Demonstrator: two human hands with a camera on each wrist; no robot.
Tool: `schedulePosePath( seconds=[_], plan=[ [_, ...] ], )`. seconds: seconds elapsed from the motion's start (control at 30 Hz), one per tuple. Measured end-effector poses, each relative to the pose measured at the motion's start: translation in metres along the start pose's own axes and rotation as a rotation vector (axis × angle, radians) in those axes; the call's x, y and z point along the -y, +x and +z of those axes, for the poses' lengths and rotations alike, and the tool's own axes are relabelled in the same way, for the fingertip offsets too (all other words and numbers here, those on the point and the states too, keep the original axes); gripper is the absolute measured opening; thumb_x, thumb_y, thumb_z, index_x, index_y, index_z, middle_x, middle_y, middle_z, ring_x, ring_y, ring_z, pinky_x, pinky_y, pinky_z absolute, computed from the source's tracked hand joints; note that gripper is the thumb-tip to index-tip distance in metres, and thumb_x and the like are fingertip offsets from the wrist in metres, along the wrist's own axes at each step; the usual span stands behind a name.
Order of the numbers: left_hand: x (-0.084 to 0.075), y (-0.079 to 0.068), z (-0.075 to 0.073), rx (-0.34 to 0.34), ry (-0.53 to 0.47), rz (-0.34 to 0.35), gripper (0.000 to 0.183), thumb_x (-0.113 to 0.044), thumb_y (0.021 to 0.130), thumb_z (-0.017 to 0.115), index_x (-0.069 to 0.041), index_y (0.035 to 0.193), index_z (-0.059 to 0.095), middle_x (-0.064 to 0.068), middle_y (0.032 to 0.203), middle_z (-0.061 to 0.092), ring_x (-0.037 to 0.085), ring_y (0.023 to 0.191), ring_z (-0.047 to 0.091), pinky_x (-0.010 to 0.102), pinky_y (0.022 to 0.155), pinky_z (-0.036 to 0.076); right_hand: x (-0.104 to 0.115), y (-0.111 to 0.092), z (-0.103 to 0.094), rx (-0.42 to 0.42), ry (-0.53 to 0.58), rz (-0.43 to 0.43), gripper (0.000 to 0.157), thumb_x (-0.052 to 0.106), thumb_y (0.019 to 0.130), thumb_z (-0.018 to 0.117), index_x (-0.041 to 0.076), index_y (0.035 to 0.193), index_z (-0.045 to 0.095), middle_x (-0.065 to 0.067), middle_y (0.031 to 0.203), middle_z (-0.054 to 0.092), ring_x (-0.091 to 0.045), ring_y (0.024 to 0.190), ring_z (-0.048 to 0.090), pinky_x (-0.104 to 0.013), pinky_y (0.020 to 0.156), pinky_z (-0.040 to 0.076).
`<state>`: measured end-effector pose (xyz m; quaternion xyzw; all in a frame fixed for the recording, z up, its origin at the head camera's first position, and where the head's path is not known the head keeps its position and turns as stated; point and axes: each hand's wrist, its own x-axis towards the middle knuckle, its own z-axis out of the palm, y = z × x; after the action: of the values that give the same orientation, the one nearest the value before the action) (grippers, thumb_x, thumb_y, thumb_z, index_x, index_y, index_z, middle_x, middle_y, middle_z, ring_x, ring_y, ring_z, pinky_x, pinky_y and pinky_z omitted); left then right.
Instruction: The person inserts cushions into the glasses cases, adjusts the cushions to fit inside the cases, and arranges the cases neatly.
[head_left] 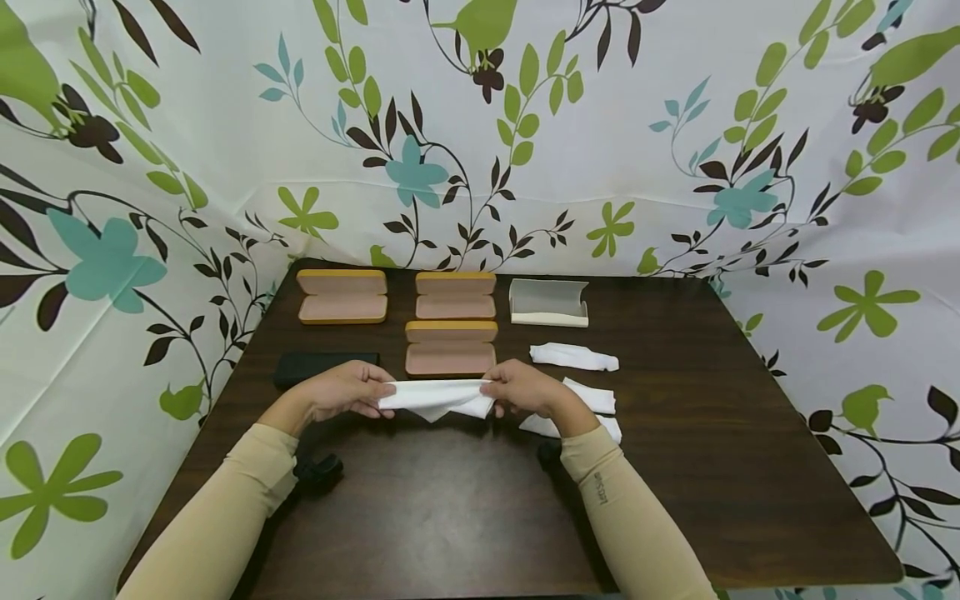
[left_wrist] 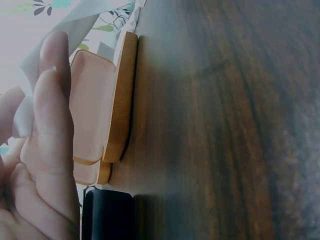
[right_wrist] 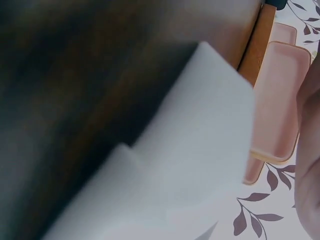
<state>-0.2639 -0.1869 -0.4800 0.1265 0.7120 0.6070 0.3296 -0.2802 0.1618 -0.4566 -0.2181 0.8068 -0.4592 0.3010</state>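
Above table (head_left: 750,467): white cloth (head_left: 437,396), ends partly hidden.

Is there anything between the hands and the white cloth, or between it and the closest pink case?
Nothing visible: the left hand and right hand pinch the white cloth, and the head view shows no object between it and the pink-lined case.
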Motion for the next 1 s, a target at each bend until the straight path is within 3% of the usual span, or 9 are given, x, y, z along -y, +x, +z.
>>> schedulePosePath(
  seconds=[0.4, 0.83, 1.0],
  plan=[
    [-0.005, 0.004, -0.001, -0.017, -0.013, -0.009, 0.038, -0.018, 0.103, 0.062, 0.012, 0.127, 0.06, 0.018, 0.107, 0.068, 0.022, 0.089, 0.073, 0.026, 0.073, 0.059, 0.002, 0.003, -0.007, 0.008, -0.007, -0.007, 0.017, 0.005, 0.104, 0.055, -0.002, 0.098, 0.069, -0.004, 0.069, 0.064, -0.011, 0.058, 0.054, -0.026, 0.052, 0.04],
    [-0.005, 0.005, -0.001, -0.041, -0.062, -0.001, 0.039, -0.018, 0.103, 0.063, 0.013, 0.126, 0.059, 0.018, 0.105, 0.067, 0.021, 0.087, 0.074, 0.027, 0.073, 0.059, -0.001, 0.006, -0.01, -0.004, 0.049, 0.017, 0.018, 0.009, 0.105, 0.055, -0.002, 0.104, 0.069, -0.01, 0.073, 0.065, -0.011, 0.058, 0.052, -0.025, 0.051, 0.038],
    [-0.006, 0.004, -0.001, -0.052, -0.082, 0.008, 0.037, -0.017, 0.103, 0.062, 0.013, 0.124, 0.059, 0.016, 0.103, 0.069, 0.02, 0.087, 0.073, 0.026, 0.073, 0.059, 0.001, 0.007, -0.012, -0.02, 0.051, 0.042, 0.018, 0.011, 0.106, 0.054, 0.0, 0.106, 0.068, -0.006, 0.071, 0.064, -0.01, 0.057, 0.05, -0.024, 0.05, 0.035]
  ],
)
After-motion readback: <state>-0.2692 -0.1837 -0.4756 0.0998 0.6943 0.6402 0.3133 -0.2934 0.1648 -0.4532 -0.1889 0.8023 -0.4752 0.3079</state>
